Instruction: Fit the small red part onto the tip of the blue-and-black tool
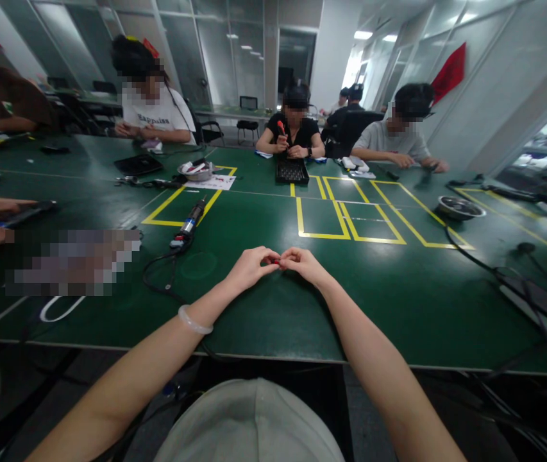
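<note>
Above the green table (273, 321), my left hand (252, 266) and my right hand (302, 264) meet at the fingertips. Between them is a small red piece (276, 261), pinched from both sides; most of it is hidden by the fingers, so its kind cannot be made out. A pale bracelet (195, 321) circles my left wrist. To the left of my hands lies an electric screwdriver (189, 224) with a black cable, apart from both hands.
Yellow tape rectangles (324, 235) mark the table. A metal bowl (460, 207) stands at right, another bowl with parts (196, 169) at the back left. A power strip (542, 305) with cables lies on the right. Across sit several people; one works over a black tray (292, 171).
</note>
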A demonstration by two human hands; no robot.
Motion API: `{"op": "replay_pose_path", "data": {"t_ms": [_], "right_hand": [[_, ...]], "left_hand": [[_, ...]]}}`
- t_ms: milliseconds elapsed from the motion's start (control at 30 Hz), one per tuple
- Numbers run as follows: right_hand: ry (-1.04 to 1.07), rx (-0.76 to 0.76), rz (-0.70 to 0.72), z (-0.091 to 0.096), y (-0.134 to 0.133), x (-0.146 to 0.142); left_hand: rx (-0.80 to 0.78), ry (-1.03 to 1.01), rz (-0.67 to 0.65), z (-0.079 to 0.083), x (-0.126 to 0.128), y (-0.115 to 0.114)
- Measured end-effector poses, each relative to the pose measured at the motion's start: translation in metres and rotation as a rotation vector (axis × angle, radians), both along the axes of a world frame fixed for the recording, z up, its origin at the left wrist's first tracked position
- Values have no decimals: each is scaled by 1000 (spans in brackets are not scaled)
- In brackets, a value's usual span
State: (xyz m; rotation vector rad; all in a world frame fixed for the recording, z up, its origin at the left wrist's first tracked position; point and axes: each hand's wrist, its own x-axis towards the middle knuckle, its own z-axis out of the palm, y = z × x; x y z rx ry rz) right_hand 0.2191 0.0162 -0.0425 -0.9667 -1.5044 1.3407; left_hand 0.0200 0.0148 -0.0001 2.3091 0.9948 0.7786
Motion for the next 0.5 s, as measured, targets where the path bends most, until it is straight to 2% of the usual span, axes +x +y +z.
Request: {"op": "replay_pose_path", "data": {"t_ms": [133,267,400,500], "right_hand": [[7,39,17,0,1,0],[3,77,33,1,1,-1],[-35,107,19,1,1,0],[-41,101,-17,-1,3,2]], "left_hand": [[-149,-169,3,-8,-1,4],[-170,-199,25,-12,1,5],[-128,-96,-6,-6,-5,6],[8,92,112,5,-29,14]]}}
